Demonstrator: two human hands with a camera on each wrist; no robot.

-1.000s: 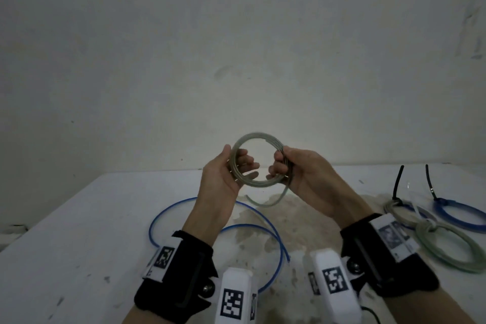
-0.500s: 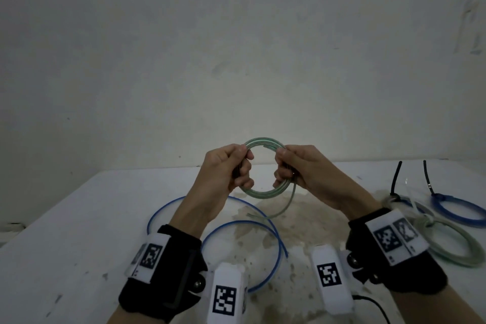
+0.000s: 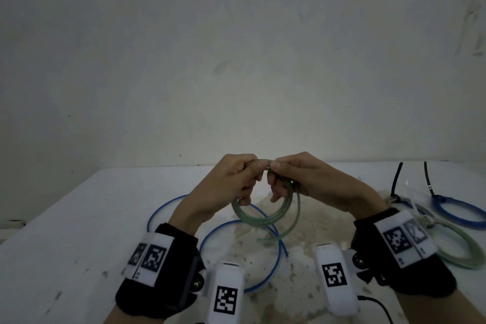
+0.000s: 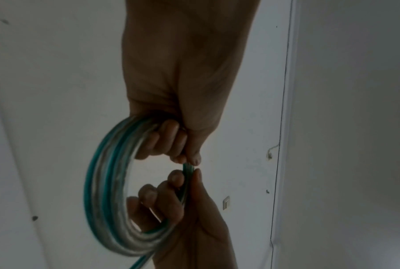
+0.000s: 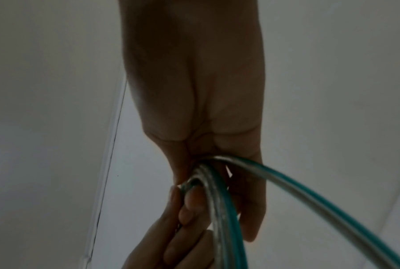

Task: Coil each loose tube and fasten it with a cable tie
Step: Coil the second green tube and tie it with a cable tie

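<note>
Both hands hold a pale green tube coil (image 3: 263,217) above the white table (image 3: 79,231). My left hand (image 3: 236,179) grips the coil's top from the left, fingers curled round the strands. My right hand (image 3: 297,179) pinches the same top part from the right, thumb tips almost touching. The coil hangs below the hands, and its free end (image 3: 265,239) trails under it. In the left wrist view the green tube coil (image 4: 106,191) loops to the left of both fists. In the right wrist view one strand of the green tube (image 5: 309,200) arcs off to the lower right.
A loose blue tube (image 3: 273,258) lies in loops on the table under the hands, over a stained patch. At the right edge lie a tied green coil (image 3: 462,247) and a tied blue coil (image 3: 457,210), each with a black cable tie (image 3: 395,179) standing up. A wall rises behind.
The coil has tipped from upright between the hands to hanging below them. Both hands have come together at its top, and the view has dropped slightly.
</note>
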